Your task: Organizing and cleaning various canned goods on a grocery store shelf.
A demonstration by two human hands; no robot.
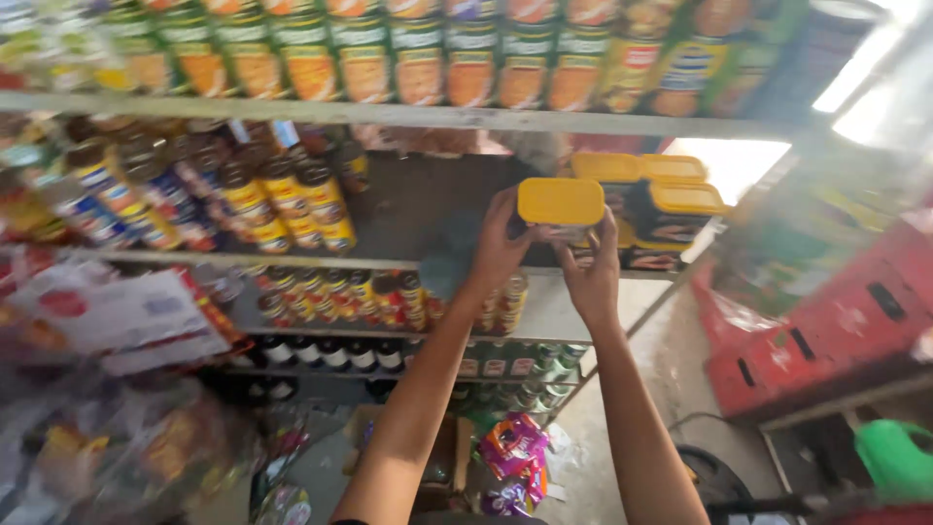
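Note:
Both my hands are raised to a shop shelf and grip one container with a yellow lid (561, 202). My left hand (498, 245) holds its left side and my right hand (590, 270) holds it from below and the right. The container hovers just above the grey shelf board (418, 261), beside several more yellow-lidded containers (649, 206) that stand stacked on the shelf's right end. The container's body is mostly hidden by my fingers.
Dark jars with coloured labels (282, 199) fill the left of the same shelf. Green and orange cans (418, 58) line the shelf above, small bottles (340, 297) the one below. Red crates (826, 331) stand at the right, purple packets (512, 457) lie on the floor.

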